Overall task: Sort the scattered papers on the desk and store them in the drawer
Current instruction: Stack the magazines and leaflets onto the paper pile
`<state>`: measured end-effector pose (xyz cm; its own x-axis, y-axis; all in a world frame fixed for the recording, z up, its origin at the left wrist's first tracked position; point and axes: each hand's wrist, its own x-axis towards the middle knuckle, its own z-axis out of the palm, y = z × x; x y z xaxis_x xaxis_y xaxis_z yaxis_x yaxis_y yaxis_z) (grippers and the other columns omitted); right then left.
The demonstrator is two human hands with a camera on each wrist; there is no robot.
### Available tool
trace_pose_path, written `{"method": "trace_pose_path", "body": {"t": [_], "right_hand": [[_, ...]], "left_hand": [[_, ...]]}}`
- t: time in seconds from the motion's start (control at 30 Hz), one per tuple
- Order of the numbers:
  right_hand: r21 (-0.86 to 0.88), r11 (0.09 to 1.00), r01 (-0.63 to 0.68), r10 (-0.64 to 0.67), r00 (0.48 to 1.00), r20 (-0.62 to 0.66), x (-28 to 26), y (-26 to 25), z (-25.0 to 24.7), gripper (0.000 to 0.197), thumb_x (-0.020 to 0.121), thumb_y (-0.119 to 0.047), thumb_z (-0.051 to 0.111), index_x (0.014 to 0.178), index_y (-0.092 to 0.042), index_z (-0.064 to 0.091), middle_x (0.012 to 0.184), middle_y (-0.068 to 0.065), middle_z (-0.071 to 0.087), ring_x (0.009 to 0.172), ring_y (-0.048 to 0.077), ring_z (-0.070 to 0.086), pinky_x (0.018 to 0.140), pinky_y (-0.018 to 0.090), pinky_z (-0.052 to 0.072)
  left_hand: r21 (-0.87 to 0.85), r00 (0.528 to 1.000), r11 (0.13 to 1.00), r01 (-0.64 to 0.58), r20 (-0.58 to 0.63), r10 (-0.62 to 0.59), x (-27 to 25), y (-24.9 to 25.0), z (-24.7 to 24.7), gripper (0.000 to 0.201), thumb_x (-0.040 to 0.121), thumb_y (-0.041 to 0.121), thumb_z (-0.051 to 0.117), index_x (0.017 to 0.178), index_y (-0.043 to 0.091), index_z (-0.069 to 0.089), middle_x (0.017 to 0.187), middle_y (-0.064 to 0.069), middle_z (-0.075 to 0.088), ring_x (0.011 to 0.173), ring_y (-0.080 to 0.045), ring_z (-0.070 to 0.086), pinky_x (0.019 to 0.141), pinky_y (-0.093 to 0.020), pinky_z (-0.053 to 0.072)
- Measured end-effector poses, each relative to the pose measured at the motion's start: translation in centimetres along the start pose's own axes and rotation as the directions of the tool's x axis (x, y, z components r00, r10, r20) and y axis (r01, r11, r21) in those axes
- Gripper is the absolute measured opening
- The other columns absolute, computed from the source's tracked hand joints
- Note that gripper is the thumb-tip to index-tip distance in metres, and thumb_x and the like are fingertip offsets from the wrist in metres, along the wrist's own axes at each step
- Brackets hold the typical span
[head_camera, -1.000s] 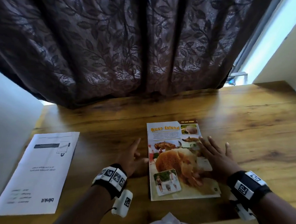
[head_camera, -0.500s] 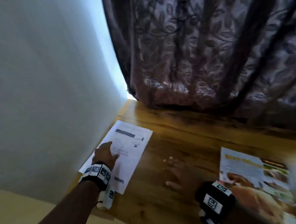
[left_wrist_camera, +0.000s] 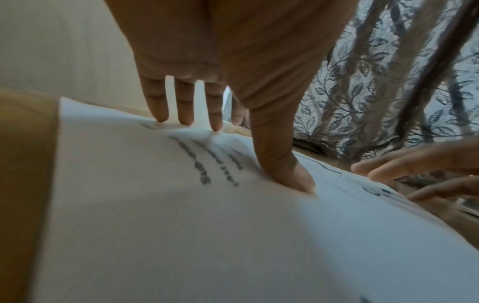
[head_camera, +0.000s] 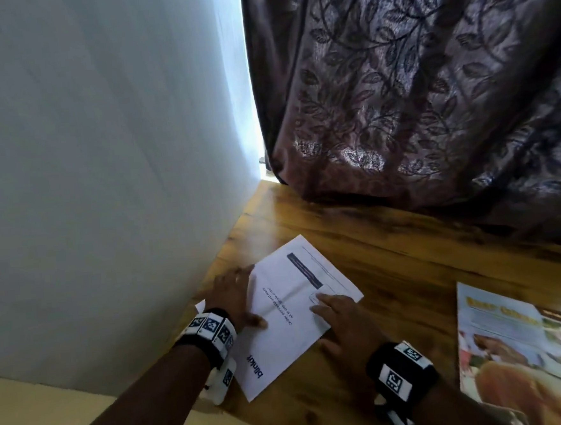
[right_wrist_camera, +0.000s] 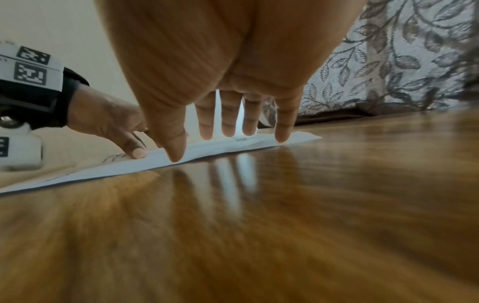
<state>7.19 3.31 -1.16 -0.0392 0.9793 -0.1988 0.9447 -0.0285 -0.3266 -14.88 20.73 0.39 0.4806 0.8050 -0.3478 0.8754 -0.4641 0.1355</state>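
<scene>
The left hand's fingers (left_wrist_camera: 186, 108) are straight and slightly spread, tips and thumb pressed down onto the white sheet (head_camera: 293, 314), which wrinkles a little under them. The right hand's fingers (right_wrist_camera: 228, 119) are likewise straight and apart, their tips resting on the sheet's opposite edge. So the left hand (head_camera: 232, 295) and the right hand (head_camera: 343, 320) flank the sheet, neither curled round it.

The sheet lies flat on the desk (head_camera: 409, 269), at the end beside the wall (head_camera: 102, 158), with its near corner reaching toward the desk's front edge. It looks very light, thin and floppy, with a crease across its middle, and the polished wood is likely slippery under it. Pinching it from flat would be awkward; a better hold probably comes from sliding it until an edge overhangs the desk, or lifting a corner, then taking it between thumb and fingers. Held by one edge it will droop.

The colour magazine page (head_camera: 520, 345) lies well to the right of the sheet, also flat. No drawer is in view.
</scene>
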Motion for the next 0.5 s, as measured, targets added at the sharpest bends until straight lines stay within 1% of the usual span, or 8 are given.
{"method": "trace_pose_path", "body": {"t": [0.03,0.1,0.17,0.27,0.33,0.4,0.43,0.5], "right_hand": [[0.003,0.999,-0.044,0.044,0.999,0.011,-0.4,0.3,0.0,0.068,0.089,-0.052,0.059,0.15,-0.029,0.039,0.162,-0.003,0.027,0.146,0.02,0.029,0.12,0.035,0.02],[0.013,0.994,-0.109,0.109,0.994,0.02,-1.4,0.8,-0.1,0.067,0.092,-0.056,0.055,0.151,-0.032,0.036,0.162,-0.009,0.025,0.146,0.015,0.027,0.12,0.03,0.017],[0.011,0.991,-0.134,0.134,0.991,0.025,-2.5,1.3,-0.5,0.061,0.093,-0.058,0.051,0.149,-0.037,0.037,0.16,-0.014,0.028,0.143,0.011,0.031,0.119,0.031,0.021],[0.015,0.987,-0.159,0.157,0.984,0.084,-4.1,1.4,-1.1,0.055,0.096,-0.055,0.048,0.147,-0.037,0.04,0.159,-0.015,0.031,0.141,0.011,0.034,0.12,0.034,0.025],[0.036,0.981,-0.192,0.187,0.976,0.112,-5.3,1.4,-1.6,0.052,0.098,-0.052,0.046,0.147,-0.034,0.042,0.159,-0.013,0.033,0.142,0.012,0.035,0.12,0.035,0.026],[0.081,0.972,-0.223,0.214,0.971,0.103,-6.5,1.1,-2.5,0.051,0.099,-0.05,0.047,0.147,-0.031,0.044,0.158,-0.01,0.036,0.141,0.012,0.036,0.119,0.033,0.028],[0.12,0.963,-0.241,0.235,0.97,0.061,-7.0,1.0,-3.0,0.052,0.099,-0.049,0.048,0.147,-0.03,0.043,0.157,-0.008,0.037,0.142,0.012,0.035,0.119,0.033,0.029],[0.145,0.95,-0.276,0.294,0.948,-0.12,-8.0,0.8,-4.5,0.057,0.097,-0.05,0.05,0.149,-0.03,0.038,0.158,-0.007,0.034,0.144,0.014,0.031,0.12,0.038,0.029]], "left_hand": [[0.0,0.999,0.999,0.034,0.012,-0.034,0.2,0.3,-0.4,0.138,0.035,0.077,0.077,0.149,0.024,0.019,0.147,-0.007,0.029,0.133,-0.032,0.033,0.107,-0.049,0.033],[0.01,0.995,0.996,0.09,0.052,-0.091,0.7,1.1,-1.1,0.132,0.033,0.07,0.084,0.143,0.025,0.025,0.142,-0.005,0.032,0.131,-0.03,0.033,0.103,-0.051,0.033],[0.038,0.992,0.994,0.099,0.077,-0.102,1.2,2.1,-1.9,0.118,0.031,0.066,0.087,0.13,0.027,0.036,0.132,-0.003,0.042,0.125,-0.028,0.037,0.1,-0.049,0.03],[0.046,0.987,0.996,0.073,0.141,-0.078,1.8,3.9,-2.6,0.098,0.034,0.062,0.088,0.115,0.029,0.044,0.121,-0.001,0.052,0.12,-0.027,0.042,0.096,-0.047,0.027],[0.097,0.985,0.995,0.0,0.17,-0.016,2.1,5.3,-3.1,0.087,0.042,0.065,0.085,0.112,0.028,0.048,0.121,-0.001,0.05,0.119,-0.027,0.043,0.095,-0.047,0.028],[0.128,0.986,0.986,-0.103,0.147,0.084,2.2,6.7,-3.6,0.076,0.052,0.063,0.082,0.112,0.029,0.051,0.12,0.0,0.049,0.119,-0.027,0.042,0.092,-0.046,0.029],[0.118,0.983,0.981,-0.152,0.12,0.138,2.4,7.3,-3.8,0.071,0.058,0.059,0.081,0.115,0.029,0.051,0.121,0.001,0.05,0.119,-0.026,0.043,0.092,-0.046,0.029],[0.045,0.966,0.966,-0.254,0.065,0.251,2.3,8.9,-4.4,0.057,0.071,0.045,0.079,0.117,0.033,0.048,0.122,0.003,0.058,0.12,-0.026,0.049,0.096,-0.044,0.026]]}}
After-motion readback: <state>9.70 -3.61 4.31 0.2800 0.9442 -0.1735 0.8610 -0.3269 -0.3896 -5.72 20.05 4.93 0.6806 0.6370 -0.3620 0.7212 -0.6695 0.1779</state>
